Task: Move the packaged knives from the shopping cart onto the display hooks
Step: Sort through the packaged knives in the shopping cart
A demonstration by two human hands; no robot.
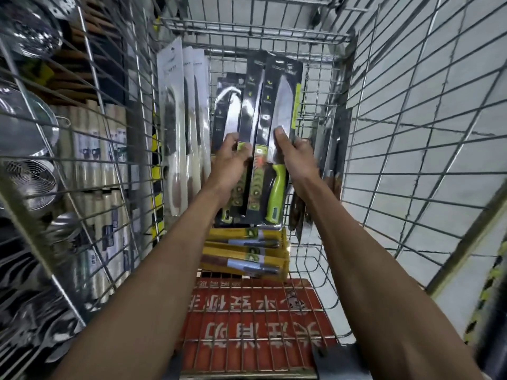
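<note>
From the head view, both bare arms reach down into a wire-mesh shopping cart [397, 149]. They hold up a fan of three packaged knives [282, 105] near the cart's far end. Each is a long, glossy black card with a steel blade under clear plastic and a lime-green moulded handle. The left hand [230, 163] is curled round the left edge of the two rear packs, thumb on the front. The right hand [296, 157] pinches the front pack, its thumb flat on the blade cover and its fingers behind the card. Three tall white-carded packs [178, 119] with pale handles lean against the cart's left wall. About three flat yellow packs [241, 253] lie stacked on the cart floor near the near end. Blurred wood-handled packs [329, 171] stand by the right wall. A red lettered panel [247, 325] shows through the near grille. Outside the left wall hang shiny steel strainers [30, 185].
</note>
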